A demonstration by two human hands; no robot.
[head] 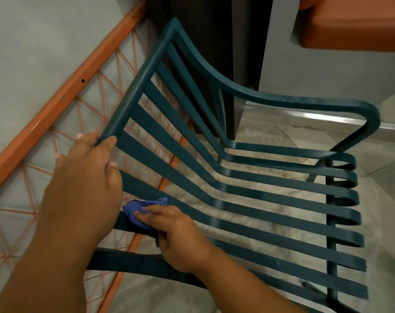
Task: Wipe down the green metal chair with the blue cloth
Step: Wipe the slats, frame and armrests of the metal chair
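Note:
The green metal chair fills the middle of the view, its flat slats running from the backrest on the left down into the seat on the right. My left hand grips the lower end of the backrest's top rail. My right hand presses the small bunched blue cloth against one of the lower backrest slats, fingers on top of the cloth. Part of the cloth is hidden under my fingers.
An orange-framed piece with a web of orange cords stands close behind the chair's back on the left. A dark post rises behind the chair. An orange cushion sits at the top right. Pale tiled floor shows beneath the slats.

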